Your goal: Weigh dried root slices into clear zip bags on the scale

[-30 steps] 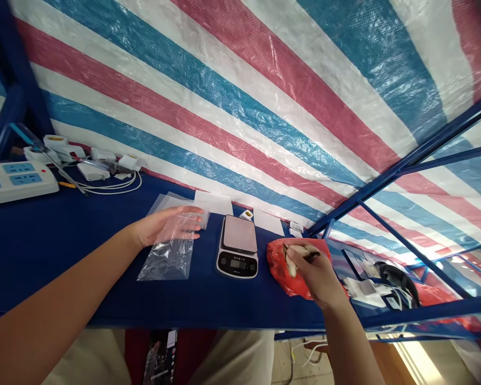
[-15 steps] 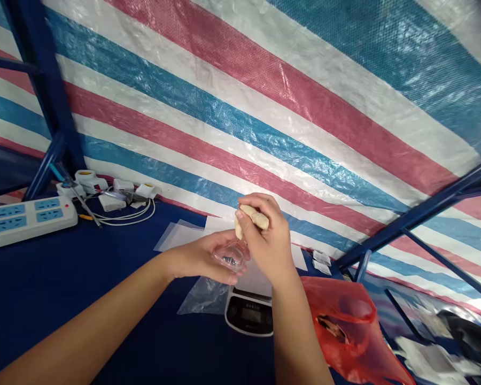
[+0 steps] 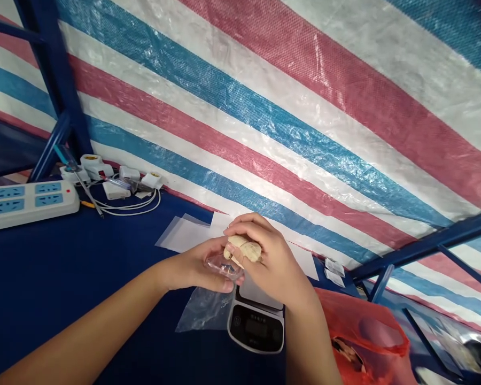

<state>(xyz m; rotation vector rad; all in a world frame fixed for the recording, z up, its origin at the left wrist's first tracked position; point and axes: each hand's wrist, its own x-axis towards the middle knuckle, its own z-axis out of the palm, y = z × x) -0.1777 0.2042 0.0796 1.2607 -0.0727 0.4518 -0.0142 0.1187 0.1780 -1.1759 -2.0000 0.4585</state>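
Observation:
My left hand (image 3: pixel 192 267) is closed around a small clear plastic container (image 3: pixel 224 266), palm turned up. Just above and to the right of it, my right hand (image 3: pixel 264 256) grips a pale, lumpy, dough-like piece (image 3: pixel 244 249) between thumb and fingers. The piece overlaps the container's upper edge from this angle; whether they touch cannot be made out. Below both hands stands a digital scale (image 3: pixel 256 329) with a dark display, its platform partly hidden by my right hand. A clear plastic bag (image 3: pixel 204 310) lies at the scale's left side.
White sheets (image 3: pixel 184 235) lie behind the hands. A power strip (image 3: pixel 32 203), adapters and white cables (image 3: pixel 144 205) are at the left. On the right are a red plastic bag (image 3: pixel 361 315) and small white packets (image 3: pixel 334 272). A striped sheet (image 3: pixel 240 155) hangs behind the blue table (image 3: pixel 120 299).
My right hand has lowered the pale piece towards the container and tilted it. The view has shifted, and more of the scale's front shows.

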